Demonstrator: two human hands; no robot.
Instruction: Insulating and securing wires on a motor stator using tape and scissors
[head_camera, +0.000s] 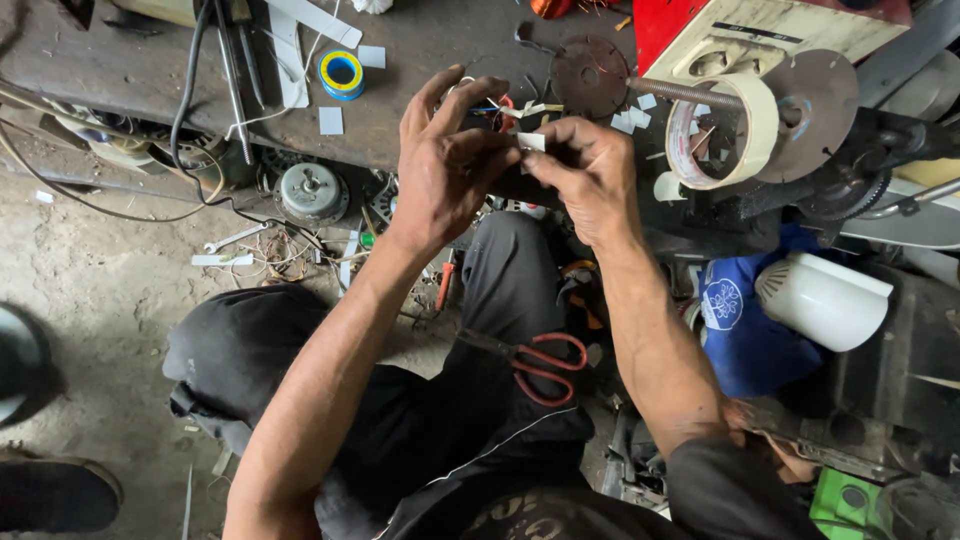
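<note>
My left hand (445, 165) and my right hand (585, 175) meet in front of me, above my knee. Both pinch a small white piece of tape (531, 141) between their fingertips. Just behind the fingers sits a bundle of thin coloured wires (497, 110) on the dark workbench (420, 60); whether the tape touches the wires I cannot tell. Red-handled scissors (535, 362) lie on my lap in black trousers.
A roll of masking tape (722, 130) hangs on a threaded rod at the right, beside a round metal disc (590, 75). A blue-and-yellow tape roll (341, 73) and small white tape pieces lie on the bench. A white plastic housing (825, 300) sits at right. Cables, motor parts and a wrench litter the floor at left.
</note>
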